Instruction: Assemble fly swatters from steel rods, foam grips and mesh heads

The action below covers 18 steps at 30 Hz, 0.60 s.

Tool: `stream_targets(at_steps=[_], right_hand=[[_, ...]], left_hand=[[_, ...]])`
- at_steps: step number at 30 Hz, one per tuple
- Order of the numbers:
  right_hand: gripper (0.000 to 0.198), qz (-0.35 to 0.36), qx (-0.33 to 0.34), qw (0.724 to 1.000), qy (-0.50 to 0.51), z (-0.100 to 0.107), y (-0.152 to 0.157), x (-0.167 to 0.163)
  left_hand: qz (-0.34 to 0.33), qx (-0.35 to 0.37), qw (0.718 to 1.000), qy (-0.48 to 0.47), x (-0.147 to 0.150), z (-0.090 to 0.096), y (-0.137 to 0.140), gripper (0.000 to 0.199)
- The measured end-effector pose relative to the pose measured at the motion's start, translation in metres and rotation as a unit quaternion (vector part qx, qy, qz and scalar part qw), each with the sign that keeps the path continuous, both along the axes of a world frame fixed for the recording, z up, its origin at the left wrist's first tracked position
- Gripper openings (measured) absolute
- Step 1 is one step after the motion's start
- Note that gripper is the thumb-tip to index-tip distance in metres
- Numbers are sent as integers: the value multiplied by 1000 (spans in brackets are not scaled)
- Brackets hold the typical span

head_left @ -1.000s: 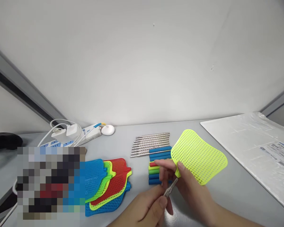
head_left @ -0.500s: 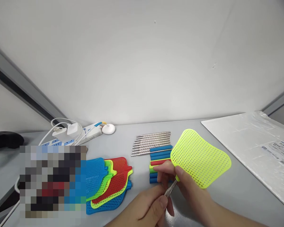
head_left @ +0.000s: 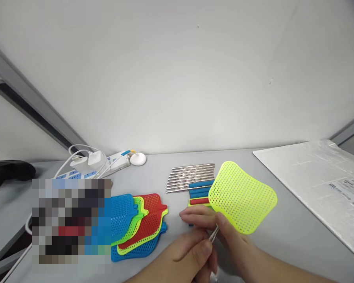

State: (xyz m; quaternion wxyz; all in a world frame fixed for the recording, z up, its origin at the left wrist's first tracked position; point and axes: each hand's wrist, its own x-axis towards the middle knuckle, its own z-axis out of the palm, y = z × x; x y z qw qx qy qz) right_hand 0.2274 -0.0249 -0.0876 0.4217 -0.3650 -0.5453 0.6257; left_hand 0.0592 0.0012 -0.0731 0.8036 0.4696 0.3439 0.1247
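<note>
Fitting step: right hand (head_left: 224, 236) pinches the yellow head (head_left: 242, 196), left hand (head_left: 191, 255) clenches the rod (head_left: 214, 233); next, seat its tip squarely toward 1 o'clock

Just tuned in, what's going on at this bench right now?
A person is working with both bare hands over a grey table. The right hand holds a yellow-green mesh swatter head by its lower edge; the left hand pinches a thin metal rod whose tip meets that edge. Behind lie a row of bare metal rods and coloured sleeves. To the left, a fanned pile of blue, red and green swatter heads.
</note>
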Motion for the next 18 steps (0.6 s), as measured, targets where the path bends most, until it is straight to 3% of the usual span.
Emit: stream_targets(at_steps=[3,8,10,14,18], right_hand=[[49,44,-21,998,-38,5,-3,1],[57,-4,-72,996,50,3,-1,-4],[58,-34,-52,995,79,3,1,-5],[53,-102,30,994,33,8,2,-2],[54,-157,34,987,-7,8,2,2]], left_hand=[[41,-21,999,-20,2,2,0,54],[134,11,987,-88,16,-1,-3,49],[201,39,971,-120,24,1,-3,42],[323,53,930,-166,45,19,2,22],[336,74,917,-202,66,41,11,13]])
